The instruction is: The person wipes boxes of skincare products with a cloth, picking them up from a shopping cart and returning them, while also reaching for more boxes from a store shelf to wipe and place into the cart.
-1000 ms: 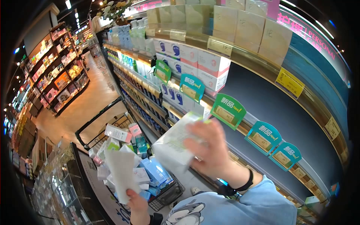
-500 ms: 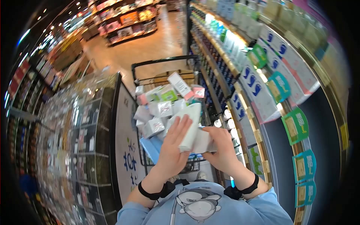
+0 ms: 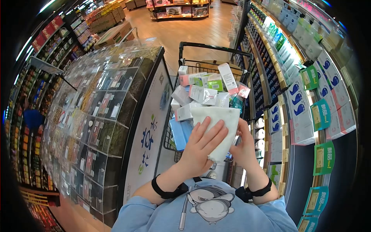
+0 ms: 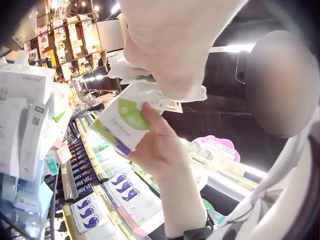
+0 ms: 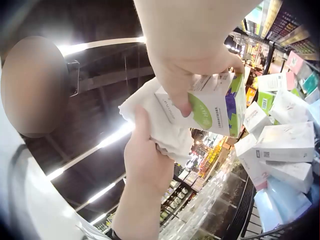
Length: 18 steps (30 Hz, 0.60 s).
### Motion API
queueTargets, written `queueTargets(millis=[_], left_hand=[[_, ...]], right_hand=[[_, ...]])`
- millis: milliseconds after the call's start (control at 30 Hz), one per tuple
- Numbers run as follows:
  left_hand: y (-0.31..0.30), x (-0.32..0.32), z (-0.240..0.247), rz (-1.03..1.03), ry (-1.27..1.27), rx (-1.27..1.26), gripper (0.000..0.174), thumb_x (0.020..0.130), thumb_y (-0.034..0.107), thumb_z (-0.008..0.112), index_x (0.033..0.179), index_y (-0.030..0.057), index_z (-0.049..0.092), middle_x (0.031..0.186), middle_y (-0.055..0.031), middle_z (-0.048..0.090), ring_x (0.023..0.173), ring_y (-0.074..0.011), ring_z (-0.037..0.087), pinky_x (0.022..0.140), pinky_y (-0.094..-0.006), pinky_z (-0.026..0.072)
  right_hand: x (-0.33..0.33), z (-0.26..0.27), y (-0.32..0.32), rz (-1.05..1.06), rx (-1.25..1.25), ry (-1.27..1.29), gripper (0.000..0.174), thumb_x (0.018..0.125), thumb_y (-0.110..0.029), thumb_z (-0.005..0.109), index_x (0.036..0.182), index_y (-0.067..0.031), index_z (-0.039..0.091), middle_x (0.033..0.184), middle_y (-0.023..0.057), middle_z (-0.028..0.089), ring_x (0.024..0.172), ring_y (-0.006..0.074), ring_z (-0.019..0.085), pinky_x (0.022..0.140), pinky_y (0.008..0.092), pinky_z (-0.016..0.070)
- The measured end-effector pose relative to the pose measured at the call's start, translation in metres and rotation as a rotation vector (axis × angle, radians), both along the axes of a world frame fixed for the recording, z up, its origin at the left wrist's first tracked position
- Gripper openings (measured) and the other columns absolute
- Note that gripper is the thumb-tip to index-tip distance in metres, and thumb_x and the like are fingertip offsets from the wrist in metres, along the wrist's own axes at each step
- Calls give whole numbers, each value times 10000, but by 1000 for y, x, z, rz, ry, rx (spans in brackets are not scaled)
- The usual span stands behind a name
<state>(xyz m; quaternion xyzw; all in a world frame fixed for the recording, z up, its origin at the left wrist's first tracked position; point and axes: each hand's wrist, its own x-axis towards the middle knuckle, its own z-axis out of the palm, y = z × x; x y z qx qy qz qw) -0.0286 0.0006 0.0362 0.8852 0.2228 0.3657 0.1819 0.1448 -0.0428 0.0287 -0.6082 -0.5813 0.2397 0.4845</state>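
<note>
In front of the chest, both hands meet at a white box with green and purple print (image 5: 215, 110). My right hand (image 3: 245, 149) grips this box, its thumb on the printed face in the right wrist view. Over the box lies a white cloth (image 3: 226, 127), which hides it in the head view. My left hand (image 3: 201, 149) lies across the cloth with its fingers extended. From below, the left thumb shows against the cloth's near side, so the cloth is held between thumb and fingers.
Beyond the hands, a black wire shopping cart (image 3: 216, 45) carries a heap of small boxes (image 3: 203, 94). Clear bulk bins (image 3: 96, 112) stand close at the left. A shelf with whale-patterned boxes (image 3: 297, 98) and green price tags (image 3: 324, 158) runs along the right.
The view has turned from the shelf toward the cart. The right hand brought the box from the shelf side to the left hand, and the cloth now spreads over the box.
</note>
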Motion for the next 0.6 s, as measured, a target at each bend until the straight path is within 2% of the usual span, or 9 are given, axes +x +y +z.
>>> queueTargets(millis=[100, 133, 200, 233, 300, 467, 533, 567, 600], left_hand=[[-2, -3, -14, 40, 17, 107, 649, 705, 97, 583, 1340, 112, 454, 1427, -82, 368, 1352, -358, 245, 1095, -504, 167], [-3, -4, -18, 54, 55, 186, 656, 695, 92, 593, 1337, 128, 463, 1426, -63, 375, 1355, -345, 248, 1095, -504, 168], [-3, -7, -26, 56, 35, 149, 665, 686, 84, 601, 1335, 141, 468, 1425, -50, 378, 1356, -336, 251, 1092, -506, 180], [-3, -9, -29, 52, 19, 113, 674, 678, 76, 608, 1333, 153, 473, 1424, -36, 382, 1357, -328, 254, 1088, -507, 191], [-1, -14, -34, 27, 11, 84, 680, 669, 58, 602, 1330, 151, 477, 1423, -41, 385, 1358, -333, 252, 1085, -504, 202], [2, -23, -43, -69, -6, -12, 640, 722, 17, 555, 1348, 89, 443, 1453, -111, 325, 1364, -343, 240, 1094, -467, 202], [-2, -18, -37, -241, -398, -559, 579, 822, 3, 474, 1387, 22, 351, 1484, -179, 228, 1373, -330, 223, 1103, -421, 182], [2, -16, -37, -287, -438, -660, 530, 940, 108, 404, 1421, -22, 224, 1500, -196, 147, 1382, -289, 190, 1107, -372, 160], [5, -15, -35, -283, -440, -658, 530, 940, 108, 404, 1421, -22, 224, 1500, -196, 147, 1382, -289, 190, 1107, -372, 160]], right_hand=[[0, 0, 7, 150, -85, 533, 681, 702, -6, 679, 1305, -66, 366, 1163, 79, 557, 1077, 169, 524, 903, 335, 413], [0, 0, 8, 152, -86, 531, 681, 702, -6, 679, 1305, -66, 366, 1163, 79, 557, 1077, 169, 524, 903, 335, 413], [-2, 5, 13, 177, -101, 783, 677, 748, -14, 664, 1336, -64, 333, 1210, 83, 533, 1114, 187, 512, 938, 341, 403], [-2, 4, 13, 177, -97, 784, 677, 748, -14, 664, 1336, -64, 333, 1210, 83, 533, 1114, 187, 512, 938, 341, 403], [-1, 3, 14, 211, -161, 1060, 669, 784, -29, 655, 1356, -61, 311, 1249, 89, 509, 1155, 203, 494, 970, 350, 393], [2, 6, 16, 234, -209, 1112, 641, 802, -60, 649, 1352, -69, 321, 1261, 89, 503, 1167, 213, 493, 973, 362, 401], [3, 6, 15, 248, -256, 1166, 673, 796, -71, 671, 1362, -77, 308, 1272, 83, 495, 1174, 207, 485, 977, 350, 393], [3, 6, 13, 289, -324, 1131, 663, 804, -81, 667, 1363, -83, 310, 1267, 80, 498, 1171, 209, 488, 976, 356, 396], [2, 5, 12, 330, -391, 1095, 654, 812, -91, 664, 1363, -90, 312, 1263, 76, 501, 1168, 210, 491, 974, 363, 398]])
